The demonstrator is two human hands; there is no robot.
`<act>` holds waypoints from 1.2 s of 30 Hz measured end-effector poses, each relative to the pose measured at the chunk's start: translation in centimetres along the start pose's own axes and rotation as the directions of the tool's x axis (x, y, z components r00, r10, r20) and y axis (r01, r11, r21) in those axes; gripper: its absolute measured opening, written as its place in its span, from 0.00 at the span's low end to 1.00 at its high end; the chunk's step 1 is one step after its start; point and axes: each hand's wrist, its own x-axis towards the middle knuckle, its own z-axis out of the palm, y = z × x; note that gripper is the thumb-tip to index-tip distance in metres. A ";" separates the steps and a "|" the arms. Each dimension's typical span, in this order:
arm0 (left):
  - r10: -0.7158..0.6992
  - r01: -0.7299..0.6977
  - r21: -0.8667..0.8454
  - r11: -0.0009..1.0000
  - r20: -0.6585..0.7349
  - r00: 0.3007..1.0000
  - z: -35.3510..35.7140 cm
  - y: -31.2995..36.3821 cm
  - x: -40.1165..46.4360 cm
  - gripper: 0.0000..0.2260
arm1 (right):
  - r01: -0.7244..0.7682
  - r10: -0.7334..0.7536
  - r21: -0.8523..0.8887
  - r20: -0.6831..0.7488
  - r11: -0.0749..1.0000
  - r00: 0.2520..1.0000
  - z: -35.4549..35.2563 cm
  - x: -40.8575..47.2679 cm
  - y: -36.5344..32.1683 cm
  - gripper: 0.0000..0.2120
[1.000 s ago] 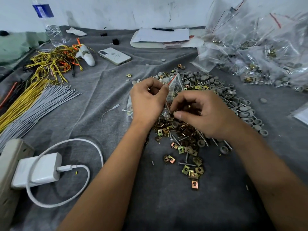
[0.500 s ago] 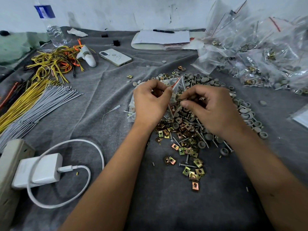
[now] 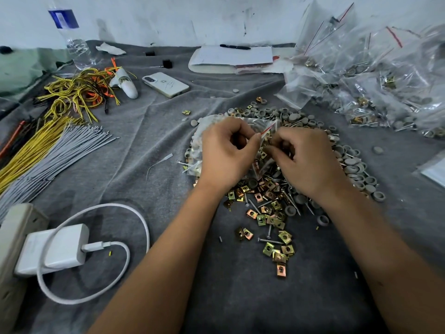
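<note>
A table draped in a creased grey cloth runs back to a scuffed white wall. In the middle of it the left hand pinches a small clear bag with a red strip at its mouth, thumb and forefinger closed on the plastic. The bag is held just above the loose pile of brass clips and screws. The right hand is close beside it, fingers curled in with the tips bunched at the bag's mouth. Whether they pinch a part or the bag's lip cannot be told.

Grey caps spread round the far and right side of the pile. Beyond them, at the far right, lies a heap of filled clear bags.

To the left are straight grey wires beside yellow ones, and further back a tangle of yellow and orange wires. Near the front left edge a white charger sits in a power strip, its cable looped on the cloth. Further back lie a phone, a water bottle and a notepad with a pen on top — all well apart from the hands.
</note>
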 end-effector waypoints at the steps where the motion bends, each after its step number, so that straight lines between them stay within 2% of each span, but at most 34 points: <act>1: 0.001 -0.001 0.008 1.000 0.000 1.000 0.0 -0.1 0.0 0.07 | 0.007 -0.007 -0.018 -0.002 1.000 1.000 0.0 0.0 0.1 0.05; 2: -0.001 0.001 0.010 1.000 -0.002 1.000 0.0 -0.2 0.0 0.07 | 0.017 -0.017 -0.034 -0.009 0.999 1.000 -0.1 0.0 0.1 0.03; 5: -0.020 0.020 -0.006 1.000 -0.016 1.000 0.0 -0.4 0.2 0.07 | 0.033 -0.036 -0.057 -0.046 0.998 0.998 -0.4 0.1 0.0 0.06; 10: -0.048 0.048 -0.017 0.999 -0.025 0.999 -0.1 -0.5 0.3 0.07 | 0.006 -0.002 0.028 -0.152 1.000 0.988 -0.8 0.2 0.0 0.11; 15: -0.067 0.067 0.001 0.998 -0.026 0.997 -0.2 -0.5 0.4 0.07 | 0.022 -0.018 0.043 -0.097 0.999 0.995 -0.6 0.2 -0.2 0.18; 17: -0.063 0.063 0.010 0.998 -0.025 0.998 -0.2 -0.4 0.4 0.07 | 0.060 -0.056 0.037 -0.096 0.998 0.994 -0.7 0.1 -0.5 0.17; 20: -0.056 0.056 0.032 0.998 -0.013 0.998 -0.2 -0.3 0.3 0.07 | 0.082 -0.073 0.104 -0.084 0.991 0.994 -0.8 -0.1 -0.7 0.09; 23: -0.075 0.075 0.025 0.997 -0.014 0.997 -0.2 -0.1 0.3 0.08 | 0.041 -0.044 0.107 0.024 0.993 0.999 -0.4 -0.2 -0.6 0.09; 26: -0.101 0.100 -0.010 0.995 -0.028 0.995 -0.3 0.1 0.4 0.07 | 0.001 -0.002 0.056 0.004 0.998 1.000 -0.1 0.0 -0.2 0.06; 32: -0.124 0.117 -0.167 0.979 -0.033 0.992 -0.5 0.9 0.4 0.08 | 0.019 -0.019 0.069 -0.002 0.997 1.000 -0.2 0.0 0.0 0.09; 36: -0.187 0.156 -0.273 0.949 -0.091 0.978 -1.0 0.9 0.6 0.08 | 0.009 -0.004 0.113 -0.043 0.994 0.999 -0.5 0.0 -0.3 0.08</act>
